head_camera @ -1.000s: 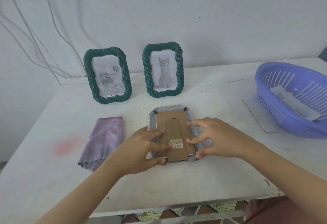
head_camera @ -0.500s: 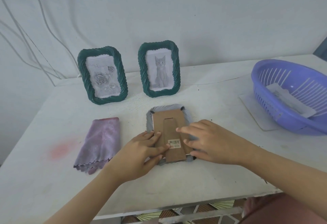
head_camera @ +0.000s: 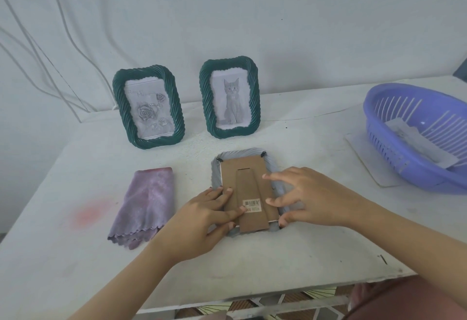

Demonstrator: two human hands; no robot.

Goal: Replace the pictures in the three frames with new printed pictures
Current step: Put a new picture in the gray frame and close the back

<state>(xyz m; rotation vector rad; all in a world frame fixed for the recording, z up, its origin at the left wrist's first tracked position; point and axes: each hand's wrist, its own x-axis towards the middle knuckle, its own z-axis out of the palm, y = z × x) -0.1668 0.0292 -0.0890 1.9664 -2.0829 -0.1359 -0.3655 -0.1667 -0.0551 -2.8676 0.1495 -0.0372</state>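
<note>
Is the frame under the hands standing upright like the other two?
No, the frame lies face down on the table, cardboard back up.

Rose frame [head_camera: 118, 102] and cat frame [head_camera: 254, 92]: dark-green rope-twist, greyscale prints. Face-down frame [head_camera: 216, 175]: grey. Backing board [head_camera: 242, 175]: brown. Cloth [head_camera: 146, 201]: mauve. Basket [head_camera: 384, 150]: lilac.

Face-down frame [head_camera: 242, 168] hides its picture (basket [head_camera: 386, 158] cropped right).
</note>
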